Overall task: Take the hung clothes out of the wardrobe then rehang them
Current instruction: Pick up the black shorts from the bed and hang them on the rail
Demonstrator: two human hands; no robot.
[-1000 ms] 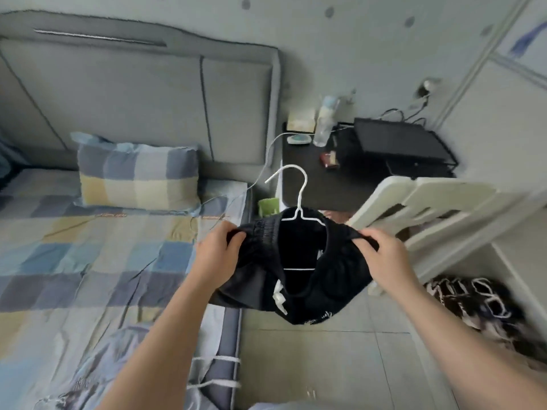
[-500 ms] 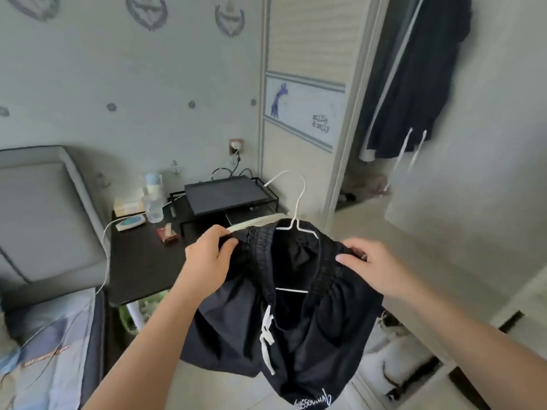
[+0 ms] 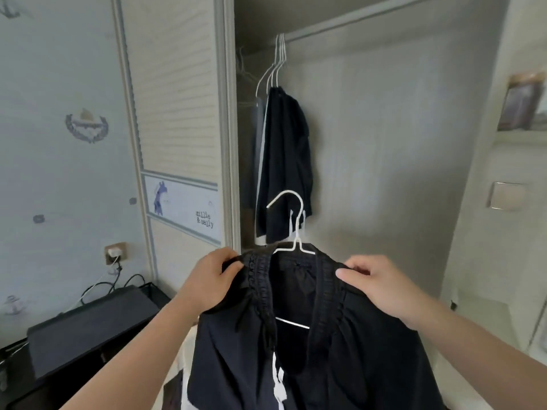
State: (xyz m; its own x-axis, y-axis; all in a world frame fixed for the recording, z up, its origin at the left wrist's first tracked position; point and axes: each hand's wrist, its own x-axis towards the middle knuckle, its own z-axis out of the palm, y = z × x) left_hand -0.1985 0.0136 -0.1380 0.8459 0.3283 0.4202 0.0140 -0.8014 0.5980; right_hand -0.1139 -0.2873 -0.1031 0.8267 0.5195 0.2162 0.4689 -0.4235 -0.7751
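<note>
Hanging between the two hands, the black shorts (image 3: pixel 325 365) sit on a single white wire hanger (image 3: pixel 297 232), held up in front of the open wardrobe (image 3: pixel 384 143). The left hand (image 3: pixel 213 279) pinches the left end of the gathered elastic waistband, thumb across the front and fingers curled behind the cloth. The right hand (image 3: pixel 381 288) pinches the right end the same way, thumb lying on the band. Both bare forearms reach forward and up from the bottom edge, roughly level with each other, with the waistband stretched between them.

The hanger's hook stands upright midway between the hands, its opening facing left, free of everything and well below the rail (image 3: pixel 355 22). One white drawstring (image 3: pixel 278 383) dangles down the front of the shorts.

On the rail, at its left end, at least three white hanger hooks (image 3: pixel 279 54) bunch together, carrying dark hung clothes (image 3: pixel 287 161); how many garments there are cannot be told. Left of the opening stands the louvred sliding door (image 3: pixel 174 113). Lower left, a wall socket (image 3: pixel 115 253) holds a white plug above a black stand (image 3: pixel 91 324).
</note>
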